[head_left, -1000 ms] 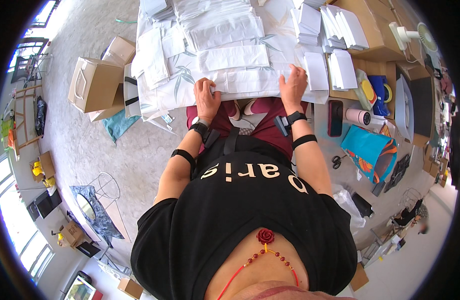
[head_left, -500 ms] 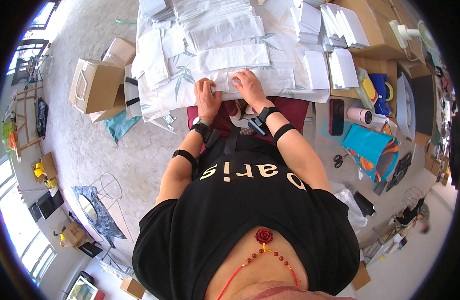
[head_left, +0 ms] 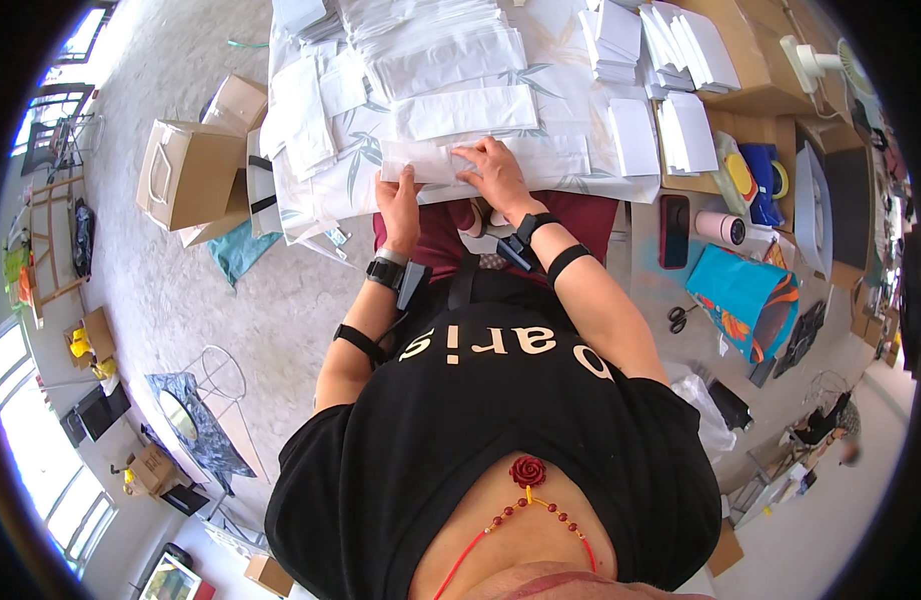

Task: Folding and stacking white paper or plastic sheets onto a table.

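On a pale, leaf-printed tablecloth (head_left: pixel 325 203), a long, thin white rectangular strip (head_left: pixel 560 157) is worked near the front edge by two bare hands. Its left end is grasped by the left hand (head_left: pixel 399 208), with the thumb laid on top and the other fingers mostly hidden; its middle is met by the bent thumb and forefinger of the right hand (head_left: pixel 497 175), though whether anything is pinched there cannot be told. The strip's right part is laid flat. Handling of this piece appears under way rather than finished. Just beyond, a single flat white piece (head_left: pixel 467 112) is set down alone, and farther off a broad layered pile of white pieces (head_left: pixel 445 65) is spread; whether those are done or waiting cannot be told. At right, stacks of white rectangular sheets (head_left: pixel 686 135) are touched by neither hand.
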Tool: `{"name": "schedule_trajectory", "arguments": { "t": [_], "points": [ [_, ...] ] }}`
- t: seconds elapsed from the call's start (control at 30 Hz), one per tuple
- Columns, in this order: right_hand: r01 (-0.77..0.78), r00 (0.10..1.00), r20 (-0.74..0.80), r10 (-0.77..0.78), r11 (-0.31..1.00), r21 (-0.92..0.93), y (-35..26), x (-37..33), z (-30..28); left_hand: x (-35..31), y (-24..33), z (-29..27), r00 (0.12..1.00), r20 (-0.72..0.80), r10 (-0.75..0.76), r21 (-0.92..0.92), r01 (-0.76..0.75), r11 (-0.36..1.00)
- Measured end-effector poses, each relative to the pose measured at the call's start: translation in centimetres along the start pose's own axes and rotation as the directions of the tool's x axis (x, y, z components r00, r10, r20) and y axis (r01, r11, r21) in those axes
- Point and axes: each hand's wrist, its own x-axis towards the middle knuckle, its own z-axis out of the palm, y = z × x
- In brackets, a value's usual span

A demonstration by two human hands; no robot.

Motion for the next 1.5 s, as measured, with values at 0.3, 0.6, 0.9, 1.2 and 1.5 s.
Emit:
{"name": "schedule_trajectory", "arguments": {
  "t": [0.3, 0.6, 0.9, 1.2, 1.5],
  "points": [
    [0.010, 1.000, 0.027, -0.008, 0.997, -0.074, -0.7, 0.0, -0.4, -0.2, 0.4, 1.9, 0.985, 0.146, -0.095, -0.072, 0.106, 0.992],
    [0.016, 1.000, 0.014, -0.014, 0.994, -0.112, -0.6, 0.1, -0.4, -1.3, 0.9, 3.9, 0.983, 0.152, -0.106, -0.030, 0.111, 0.993],
    [0.009, 0.998, 0.059, -0.003, 0.996, -0.094, -0.2, -0.4, -0.9, -0.8, -0.8, 4.2, 0.982, 0.187, 0.010, 0.279, -0.063, 0.958],
    [-0.387, 0.889, -0.053, 0.456, 0.807, 0.446, 3.1, -2.7, -4.2, -2.2, 0.9, 6.5, 0.925, 0.379, -0.011, 0.672, -0.267, 0.691],
    [-0.390, 0.879, -0.201, 0.432, 0.895, 0.217, 3.6, -2.9, -3.9, -1.9, -0.1, 5.9, 0.933, 0.358, -0.023, 0.655, -0.234, 0.718]
  ]
}}
